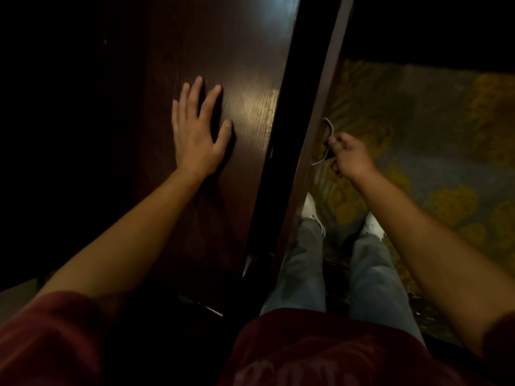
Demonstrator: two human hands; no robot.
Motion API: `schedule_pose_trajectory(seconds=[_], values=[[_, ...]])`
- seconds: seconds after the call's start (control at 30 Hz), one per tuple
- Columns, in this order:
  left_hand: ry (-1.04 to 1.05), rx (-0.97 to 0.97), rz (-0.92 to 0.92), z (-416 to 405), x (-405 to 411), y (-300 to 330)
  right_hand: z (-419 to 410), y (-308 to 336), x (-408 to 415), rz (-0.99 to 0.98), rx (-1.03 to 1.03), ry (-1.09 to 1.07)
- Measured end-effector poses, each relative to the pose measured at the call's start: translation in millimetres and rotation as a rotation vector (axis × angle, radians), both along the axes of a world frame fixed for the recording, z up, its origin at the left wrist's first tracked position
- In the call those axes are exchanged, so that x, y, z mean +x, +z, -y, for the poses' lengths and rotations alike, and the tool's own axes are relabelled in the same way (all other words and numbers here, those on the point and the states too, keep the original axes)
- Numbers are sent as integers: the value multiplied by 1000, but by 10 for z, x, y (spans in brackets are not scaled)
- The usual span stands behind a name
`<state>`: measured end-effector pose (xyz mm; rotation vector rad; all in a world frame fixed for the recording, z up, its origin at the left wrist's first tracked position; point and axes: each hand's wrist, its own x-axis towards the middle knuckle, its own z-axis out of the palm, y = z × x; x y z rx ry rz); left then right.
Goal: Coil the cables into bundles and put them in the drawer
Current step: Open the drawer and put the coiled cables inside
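Observation:
My left hand (196, 129) lies flat with spread fingers on the dark wooden top (223, 51) of the cabinet. My right hand (349, 158) grips the curved metal handle (328, 126) on the drawer front (312, 151). The drawer is pulled out a little, leaving a dark gap (284, 140) between top and front. Its inside is black and I cannot see any cables in it. No cable shows anywhere in the head view.
A patterned yellow and grey carpet (434, 140) covers the floor to the right. My legs in light jeans (370, 274) and white shoes (310, 204) stand right in front of the drawer. The left side of the view is dark.

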<state>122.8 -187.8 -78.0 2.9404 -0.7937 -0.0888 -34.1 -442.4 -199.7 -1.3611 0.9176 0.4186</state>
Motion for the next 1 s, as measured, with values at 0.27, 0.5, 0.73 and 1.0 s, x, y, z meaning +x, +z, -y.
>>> schedule_pose_trajectory(seconds=[0.27,0.5,0.73,1.0], values=[[4,-6,-4,-1,8,-5,-218,-30,217,1,-10,23],[2,-17,-6,-1,6,-3,-348,-23,332,4,-15,45],[7,-19,-12,11,-1,13,-472,-16,438,11,-16,39],[4,-24,-14,-7,11,-7,-568,11,550,-9,13,16]])
